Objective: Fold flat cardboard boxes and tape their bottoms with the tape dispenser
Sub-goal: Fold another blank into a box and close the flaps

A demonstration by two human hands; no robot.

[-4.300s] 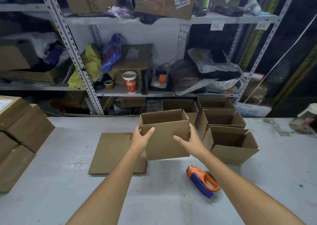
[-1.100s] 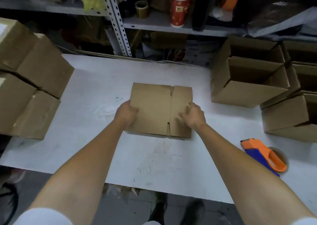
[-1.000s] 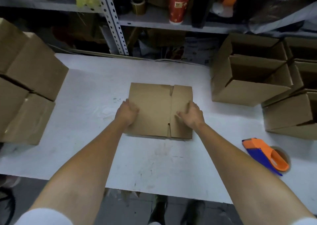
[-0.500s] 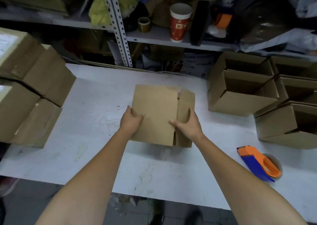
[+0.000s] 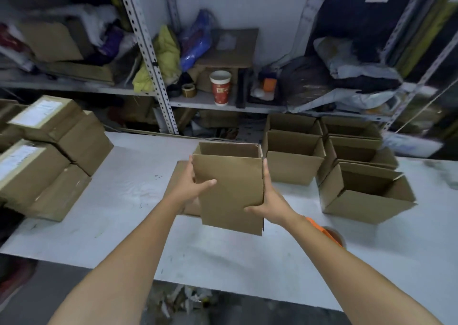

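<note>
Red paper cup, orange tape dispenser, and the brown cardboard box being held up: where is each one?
Red paper cup point(image 5: 220, 94): head view, on its red side wall.
Orange tape dispenser point(image 5: 323, 229): head view, on its orange handle.
Brown cardboard box point(image 5: 230, 190): head view, on its front panel.

Left hand point(image 5: 195, 188): grips box point(image 5: 231, 193) at 9 o'clock, thumb across.
Right hand point(image 5: 271, 200): grips at 3 o'clock.
Arms: outstretched.
</note>
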